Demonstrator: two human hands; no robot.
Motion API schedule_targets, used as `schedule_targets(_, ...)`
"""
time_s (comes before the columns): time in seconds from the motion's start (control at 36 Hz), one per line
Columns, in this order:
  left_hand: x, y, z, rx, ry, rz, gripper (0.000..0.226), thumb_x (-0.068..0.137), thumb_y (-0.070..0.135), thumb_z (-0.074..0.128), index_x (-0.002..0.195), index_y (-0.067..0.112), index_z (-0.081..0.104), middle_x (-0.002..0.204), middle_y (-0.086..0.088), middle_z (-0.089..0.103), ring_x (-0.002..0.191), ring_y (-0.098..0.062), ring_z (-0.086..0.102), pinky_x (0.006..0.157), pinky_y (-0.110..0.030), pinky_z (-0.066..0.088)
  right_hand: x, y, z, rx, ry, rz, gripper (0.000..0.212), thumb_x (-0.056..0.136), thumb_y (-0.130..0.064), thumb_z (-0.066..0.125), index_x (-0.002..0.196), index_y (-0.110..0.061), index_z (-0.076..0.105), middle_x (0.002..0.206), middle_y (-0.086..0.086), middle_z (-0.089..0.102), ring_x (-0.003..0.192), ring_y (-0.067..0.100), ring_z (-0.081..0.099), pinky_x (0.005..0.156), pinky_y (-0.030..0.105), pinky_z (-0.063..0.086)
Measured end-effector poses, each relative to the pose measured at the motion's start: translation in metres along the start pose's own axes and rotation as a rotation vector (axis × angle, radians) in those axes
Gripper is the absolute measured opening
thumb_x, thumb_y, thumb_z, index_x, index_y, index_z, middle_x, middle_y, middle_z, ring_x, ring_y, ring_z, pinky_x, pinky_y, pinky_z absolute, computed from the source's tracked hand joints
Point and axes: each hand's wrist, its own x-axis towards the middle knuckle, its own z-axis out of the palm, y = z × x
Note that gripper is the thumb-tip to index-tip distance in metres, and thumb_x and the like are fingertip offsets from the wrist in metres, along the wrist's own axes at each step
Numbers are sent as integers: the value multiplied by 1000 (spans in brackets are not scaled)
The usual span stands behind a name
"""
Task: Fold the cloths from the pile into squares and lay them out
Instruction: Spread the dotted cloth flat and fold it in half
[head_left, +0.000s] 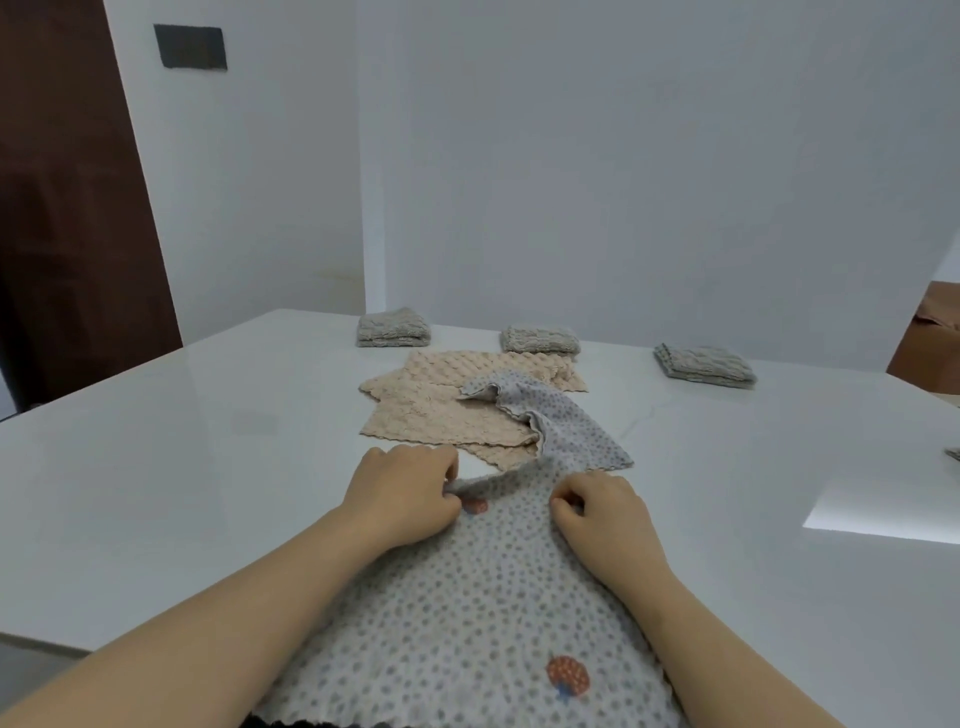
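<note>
- Dotted cloth (467, 597) lies at 6 o'clock on the table (208, 441).
- Left hand (402, 499) and right hand (602, 512), fingers curled, each pinch its far edge.
- Best done by drawing both corners evenly onto the near hem, then pressing the crease.
- Pile (415, 415) at 12 o'clock: about two beige cloths, with one dotted piece (566, 421) on top.
- Three grey squares (540, 340) lie beyond, spread from 11 to 1 o'clock.

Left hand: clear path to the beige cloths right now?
Likely yes: the beige cloths lie just beyond the left hand, nothing between. But it is pinching the spotted cloth, which it would have to drop first.
</note>
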Motion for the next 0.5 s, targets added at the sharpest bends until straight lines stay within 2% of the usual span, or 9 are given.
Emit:
schedule_targets(0.08, 4, -6, -7, -64, -33, -63, 13, 85, 27, 46, 98, 25, 46, 101, 5, 61, 92, -19, 56, 71, -29, 39, 0, 0, 0, -1, 3, 4, 16, 88, -21, 48, 86, -17, 63, 89, -1, 63, 90, 18, 51, 75, 29, 39)
schedule_targets(0.14, 8, -10, -11, -103, -44, -90, 3, 86, 27, 47, 89, 27, 47, 93, 7, 57, 86, -16, 53, 61, -26, 37, 0, 1, 0, -1, 5, 3, 17, 88, -21, 48, 87, -16, 64, 90, -1, 63, 90, 18, 51, 77, 30, 41)
schedule_targets(0.19, 13, -14, -15, -108, -34, -102, 3, 87, 27, 48, 84, 27, 48, 92, 7, 55, 85, -16, 51, 60, -26, 35, -1, 1, 0, -8, 2, 4, 17, 88, -22, 48, 87, -17, 64, 90, -2, 63, 90, 17, 50, 78, 30, 41)
schedule_targets(0.25, 18, -18, -16, -95, -5, -128, 9, 87, 22, 46, 91, 26, 53, 99, 5, 57, 89, -17, 51, 66, -27, 37, 0, 0, 0, -9, 0, 5, 17, 88, -22, 47, 87, -17, 63, 90, -2, 62, 89, 17, 50, 79, 30, 41)
schedule_targets(0.31, 21, -23, -13, -44, 45, -160, 21, 89, 18, 42, 106, 25, 54, 113, 2, 58, 98, -20, 53, 72, -28, 39, -1, 0, -1, -7, -2, 7, 15, 88, -22, 48, 86, -18, 62, 89, -2, 61, 89, 17, 49, 78, 30, 41)
schedule_targets(0.39, 20, -25, -3, 82, 218, -102, 36, 91, 16, 41, 125, 23, 47, 130, 2, 51, 116, -22, 48, 84, -32, 38, -1, -1, -2, -9, -17, 5, 13, 88, -23, 47, 85, -21, 60, 90, -3, 59, 90, 16, 48, 79, 29, 40)
schedule_targets(0.44, 16, -23, 4, -2, 319, 6, 35, 91, 17, 43, 126, 21, 51, 131, 3, 53, 118, -21, 48, 92, -33, 38, -1, -1, -3, -7, -28, 9, 11, 88, -24, 48, 84, -24, 57, 90, -5, 57, 91, 15, 48, 79, 27, 39)
schedule_targets(0.5, 11, -21, 12, -103, 303, 127, 34, 91, 29, 41, 121, 22, 55, 127, 6, 56, 118, -16, 50, 95, -31, 37, -2, -3, -3, -4, -36, 9, 10, 88, -24, 48, 84, -28, 56, 90, -7, 54, 93, 15, 47, 78, 26, 36)
